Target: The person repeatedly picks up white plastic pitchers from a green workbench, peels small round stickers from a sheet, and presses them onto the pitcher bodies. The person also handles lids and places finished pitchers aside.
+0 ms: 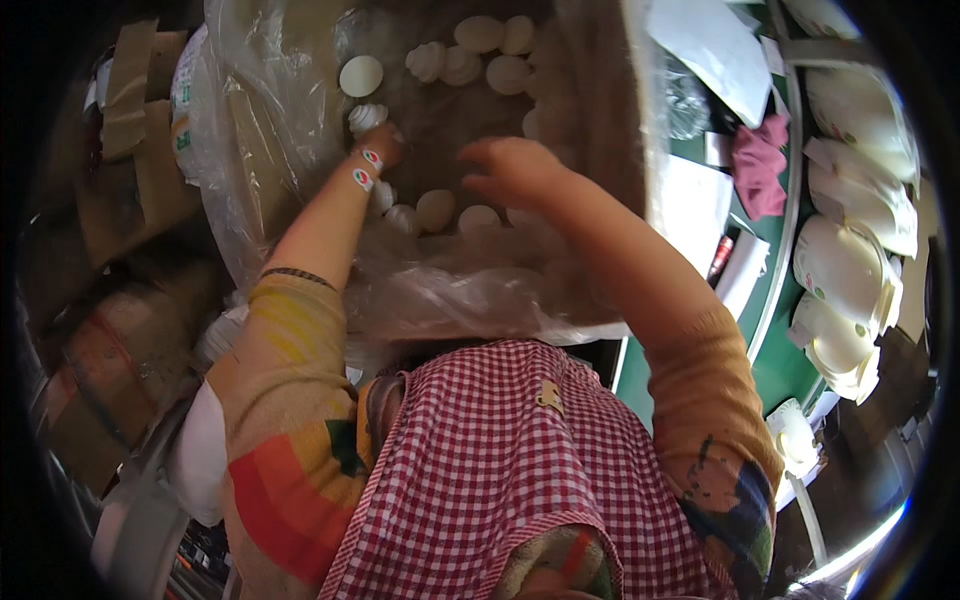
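Note:
My left hand (383,146) reaches down inside a large plastic-lined cardboard box (606,110), right beside a white ridged piece (368,118) that looks like a stack of small bowls. Its fingers point down and are mostly hidden, so I cannot tell whether it grips anything. My right hand (508,168) hovers over the middle of the box, fingers apart and pointing left, with nothing seen in them. Around the inner walls stand several white round pieces, one a flat disc (361,76), others like stacked small bowls (425,62).
Clear plastic film (275,130) hangs over the box's left and near sides. To the right, a green table (765,290) carries papers, a pink cloth (760,165) and a red cylinder (720,257). Stacked white bowls (845,265) line its far side. Cardboard (150,190) stands on the left.

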`<state>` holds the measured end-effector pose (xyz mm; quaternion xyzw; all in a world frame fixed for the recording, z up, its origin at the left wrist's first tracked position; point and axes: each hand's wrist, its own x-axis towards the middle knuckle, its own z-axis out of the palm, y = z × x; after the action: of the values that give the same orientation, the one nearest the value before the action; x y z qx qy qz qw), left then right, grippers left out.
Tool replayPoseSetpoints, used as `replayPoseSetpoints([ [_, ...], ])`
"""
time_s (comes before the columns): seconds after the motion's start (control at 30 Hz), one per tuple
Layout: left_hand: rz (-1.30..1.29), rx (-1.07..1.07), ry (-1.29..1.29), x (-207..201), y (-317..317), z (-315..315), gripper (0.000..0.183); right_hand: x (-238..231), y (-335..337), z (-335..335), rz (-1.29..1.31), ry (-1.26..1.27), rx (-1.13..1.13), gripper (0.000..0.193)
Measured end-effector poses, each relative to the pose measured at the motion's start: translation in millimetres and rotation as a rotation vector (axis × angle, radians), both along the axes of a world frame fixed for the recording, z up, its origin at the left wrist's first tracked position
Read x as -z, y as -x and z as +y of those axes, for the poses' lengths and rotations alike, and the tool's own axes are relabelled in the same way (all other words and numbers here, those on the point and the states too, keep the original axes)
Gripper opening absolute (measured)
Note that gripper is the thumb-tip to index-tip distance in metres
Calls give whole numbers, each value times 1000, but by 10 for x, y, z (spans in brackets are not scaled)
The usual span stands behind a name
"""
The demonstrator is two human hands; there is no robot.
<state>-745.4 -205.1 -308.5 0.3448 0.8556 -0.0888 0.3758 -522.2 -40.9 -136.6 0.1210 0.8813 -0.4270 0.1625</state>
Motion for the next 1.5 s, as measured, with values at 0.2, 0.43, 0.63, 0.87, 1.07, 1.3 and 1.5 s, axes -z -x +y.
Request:
replayPoseSetpoints([
  [0.2,-79,-232,91,78,-302,-453,88,1937,400,-1042,-70,-114,-353,45],
  [0.43,-31,-417,-141,370,-160,-564,97,2399,569,-1563,-197,-209,-481,60],
  [0.63,-104,-641,-209,555,-33,-705,100,2203,616,-1036,-401,282,-218,68],
  [0.87,-493,-686,317,782,-187,-1120,112,2387,494,-1267,-847,1188,229,68],
  [1.07,-1008,-918,191,1145,-336,-1371,79,2672,318,-1563,-659,1579,575,58],
  [1.3,-1167,-960,186,602,-400,-943,63,2636,303,-1579,-598,1717,531,57],
  [1.5,-1063,-896,190,494,-430,-786,57,2407,215,-1125,-534,1634,574,59],
])
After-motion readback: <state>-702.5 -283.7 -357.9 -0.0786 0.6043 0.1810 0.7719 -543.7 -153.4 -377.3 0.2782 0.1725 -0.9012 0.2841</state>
